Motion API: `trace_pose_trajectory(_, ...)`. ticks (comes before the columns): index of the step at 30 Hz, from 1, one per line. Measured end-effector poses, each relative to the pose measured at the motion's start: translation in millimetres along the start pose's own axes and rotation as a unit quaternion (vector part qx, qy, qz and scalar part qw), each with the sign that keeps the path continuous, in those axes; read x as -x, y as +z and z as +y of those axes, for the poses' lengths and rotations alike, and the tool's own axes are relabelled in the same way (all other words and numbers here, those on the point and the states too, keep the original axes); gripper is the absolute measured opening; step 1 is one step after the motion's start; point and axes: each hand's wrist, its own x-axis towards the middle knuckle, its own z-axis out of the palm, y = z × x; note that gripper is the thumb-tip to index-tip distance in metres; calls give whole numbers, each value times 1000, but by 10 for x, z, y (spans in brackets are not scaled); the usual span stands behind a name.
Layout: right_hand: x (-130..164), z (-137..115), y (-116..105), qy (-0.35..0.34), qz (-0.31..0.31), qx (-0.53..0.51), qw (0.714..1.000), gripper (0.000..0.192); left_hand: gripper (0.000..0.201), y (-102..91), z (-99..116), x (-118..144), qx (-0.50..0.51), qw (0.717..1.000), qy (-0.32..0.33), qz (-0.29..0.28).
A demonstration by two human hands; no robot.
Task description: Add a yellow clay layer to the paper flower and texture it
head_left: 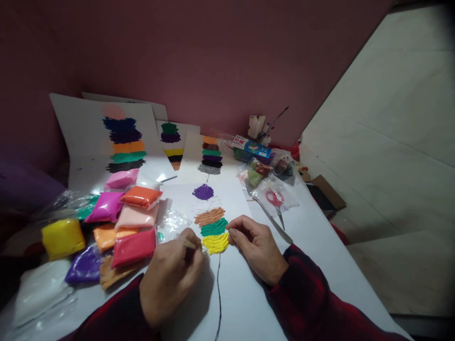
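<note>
My left hand [173, 279] is closed around a thin, pale stick [188, 243], its tip hidden, at the left edge of a yellow clay band [215, 244]. Thumb and forefinger of my right hand [256, 247] are pinched together at the band's right edge; what is between them is too small to make out. The yellow band lies on white paper [234, 194] below a green clay band [214, 228] and a brown one [209, 216]. Higher up are white ridges and a purple clay tuft [203, 192]. A dark wavy line [219, 293] runs down from the yellow.
Several clay packets [134, 247] are heaped at left. Finished striped sheets [124, 137] lean toward the wall. At right lie a fork [265, 208], red-handled scissors [275, 199] on a plastic bag, and a blue box [250, 146]. The table's right edge [341, 246] is beyond my right arm.
</note>
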Motion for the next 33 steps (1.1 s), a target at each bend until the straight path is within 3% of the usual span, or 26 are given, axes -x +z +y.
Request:
trace_pose_trajectory(13,12,-10,2,-2,-1,9,1000,11,16,47,-14,18,14,998,-25,-58)
trace_pose_trajectory(24,4,-11,8,-1,2,4,1000,11,14,13,9,8,15,999,-14,-30)
trace_pose_trajectory(33,4,-14,0,-8,1,6,1000,11,17,40,6,6,30,997,-24,-65)
